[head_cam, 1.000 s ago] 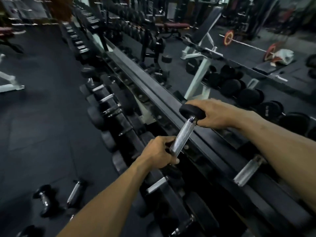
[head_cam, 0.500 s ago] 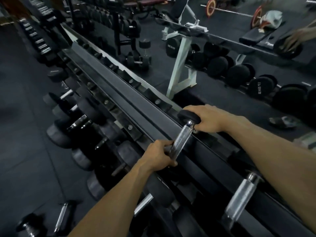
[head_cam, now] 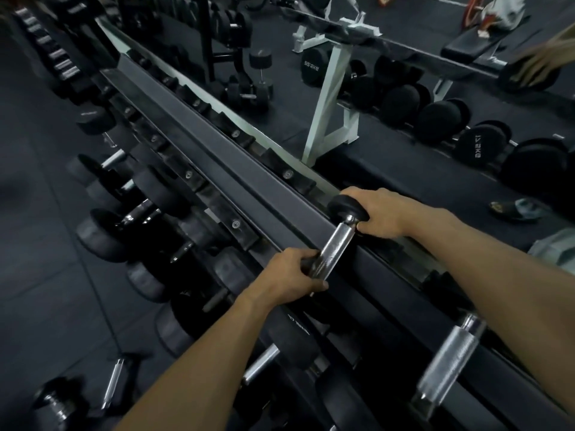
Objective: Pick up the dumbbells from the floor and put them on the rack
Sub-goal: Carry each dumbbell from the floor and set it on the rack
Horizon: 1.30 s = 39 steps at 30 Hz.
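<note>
A dumbbell (head_cam: 337,241) with a knurled chrome handle and black round heads lies across the top tier of the long black rack (head_cam: 236,169). My left hand (head_cam: 292,275) grips the near end of the handle. My right hand (head_cam: 379,213) wraps the far black head at the rack's back edge. The near head is hidden under my left hand. Two small dumbbells (head_cam: 56,402) lie on the dark floor at the lower left.
Another racked dumbbell (head_cam: 448,368) sits to the right on the top tier. Lower tiers hold several black dumbbells (head_cam: 133,213). A mirror behind the rack reflects a white-framed rack (head_cam: 329,98) and more weights. Dark rubber floor (head_cam: 37,275) lies open at the left.
The view has swung down and right along the rack. Both hands keep their hold and the dumbbell has settled lower onto the top tier.
</note>
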Tool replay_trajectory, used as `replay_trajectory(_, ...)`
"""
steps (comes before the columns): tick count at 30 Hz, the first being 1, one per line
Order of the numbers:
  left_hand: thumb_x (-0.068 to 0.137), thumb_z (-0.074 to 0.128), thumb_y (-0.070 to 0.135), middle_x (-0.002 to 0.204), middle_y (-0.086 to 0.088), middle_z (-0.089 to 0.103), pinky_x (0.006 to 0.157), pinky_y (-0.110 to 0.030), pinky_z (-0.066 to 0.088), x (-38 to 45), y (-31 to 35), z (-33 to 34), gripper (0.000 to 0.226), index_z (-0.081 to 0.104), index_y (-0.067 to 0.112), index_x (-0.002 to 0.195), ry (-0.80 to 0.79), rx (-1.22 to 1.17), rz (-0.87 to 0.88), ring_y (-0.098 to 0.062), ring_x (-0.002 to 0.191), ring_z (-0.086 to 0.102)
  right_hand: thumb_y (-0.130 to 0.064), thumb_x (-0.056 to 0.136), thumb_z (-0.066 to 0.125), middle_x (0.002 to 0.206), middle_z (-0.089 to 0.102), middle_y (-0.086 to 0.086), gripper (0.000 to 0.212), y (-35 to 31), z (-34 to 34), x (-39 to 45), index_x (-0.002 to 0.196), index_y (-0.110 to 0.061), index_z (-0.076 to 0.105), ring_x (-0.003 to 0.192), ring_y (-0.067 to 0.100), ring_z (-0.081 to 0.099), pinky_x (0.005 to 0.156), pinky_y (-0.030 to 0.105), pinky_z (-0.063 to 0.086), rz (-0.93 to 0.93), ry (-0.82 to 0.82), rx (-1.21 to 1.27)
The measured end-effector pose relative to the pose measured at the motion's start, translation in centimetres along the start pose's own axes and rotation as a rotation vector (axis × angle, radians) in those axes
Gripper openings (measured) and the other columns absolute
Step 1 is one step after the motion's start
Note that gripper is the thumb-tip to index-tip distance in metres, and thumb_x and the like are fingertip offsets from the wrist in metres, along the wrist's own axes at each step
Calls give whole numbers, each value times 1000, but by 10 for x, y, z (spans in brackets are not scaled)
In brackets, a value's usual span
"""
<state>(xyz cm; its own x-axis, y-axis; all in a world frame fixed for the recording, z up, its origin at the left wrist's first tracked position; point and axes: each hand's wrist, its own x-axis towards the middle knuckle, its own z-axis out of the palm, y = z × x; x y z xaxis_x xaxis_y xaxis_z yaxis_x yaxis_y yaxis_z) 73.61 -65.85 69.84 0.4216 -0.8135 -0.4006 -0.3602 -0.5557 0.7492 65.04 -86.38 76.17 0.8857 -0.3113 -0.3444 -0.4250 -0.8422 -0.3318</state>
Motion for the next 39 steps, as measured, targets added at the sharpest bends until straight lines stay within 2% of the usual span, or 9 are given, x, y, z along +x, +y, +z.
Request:
replay_trajectory(3, 85, 71, 35, 103, 12, 68, 91, -25, 48, -18, -2, -10, 43, 59, 27, 125, 13, 71, 35, -7, 97, 62, -27, 90, 63, 102, 63, 3, 64, -14, -9, -3, 146, -26, 30, 88, 23, 63, 80, 37, 53, 14, -10, -101)
replay_trajectory(6, 85, 66, 50, 126, 5, 62, 93, -24, 43, -39, -11, -28, 63, 45, 31, 141, 59, 115, -1, -13, 115, 57, -33, 91, 62, 114, 60, 7, 70, -44, -22, -5, 151, -20, 28, 100, 27, 61, 88, 43, 52, -21, 41, -200)
replay_trajectory(8, 86, 64, 52, 133, 4, 58, 91, -22, 40, -57, -22, -41, 68, 40, 29, 146, 105, 116, -50, -13, 115, 57, -34, 92, 61, 116, 58, 9, 65, -75, -24, -7, 149, -16, 33, 105, 29, 59, 88, 42, 51, -73, 60, -243)
replay_trajectory(12, 87, 63, 50, 128, 5, 60, 98, -27, 44, -110, -51, -69, 63, 42, 28, 143, 208, 147, -115, -15, 115, 58, -37, 94, 59, 131, 54, 15, 64, -152, -6, -4, 149, -16, 34, 120, 34, 53, 98, 45, 46, -217, 44, -318)
replay_trajectory(17, 88, 63, 47, 132, -1, 58, 101, -33, 44, -202, -118, -96, 62, 43, 25, 143, 349, 138, -271, -19, 120, 56, -40, 96, 56, 137, 50, 10, 64, -266, 37, 4, 150, -20, 30, 125, 32, 49, 100, 41, 41, -396, -52, -344)
replay_trajectory(20, 87, 64, 47, 130, -1, 61, 99, -34, 45, -268, -165, -103, 59, 47, 24, 139, 436, 161, -373, -22, 123, 55, -39, 94, 56, 136, 50, 10, 63, -340, 76, 2, 149, -20, 33, 127, 32, 47, 102, 42, 40, -511, -64, -370)
replay_trajectory(26, 85, 60, 46, 110, 1, 64, 80, -35, 49, -416, -255, -86, 37, 56, 25, 115, 550, 177, -587, -25, 104, 60, -39, 95, 54, 132, 51, 8, 62, -484, 174, -35, 150, -21, 31, 125, 30, 48, 103, 44, 41, -732, -150, -425)
replay_trajectory(30, 86, 55, 50, 121, -3, 57, 85, -43, 51, -513, -312, -53, 43, 55, 20, 117, 604, 190, -730, -29, 112, 57, -38, 95, 53, 130, 52, 7, 59, -571, 253, -80, 147, -20, 34, 122, 30, 49, 103, 42, 40, -862, -188, -507)
replay_trajectory(39, 93, 48, 49, 131, -1, 49, 90, -38, 48, -668, -445, 52, 48, 44, 27, 135, 679, 3, -979, -24, 118, 52, -34, 94, 53, 130, 52, 8, 53, -702, 455, -158, 142, -18, 39, 123, 30, 48, 95, 41, 42, -956, -462, -638)
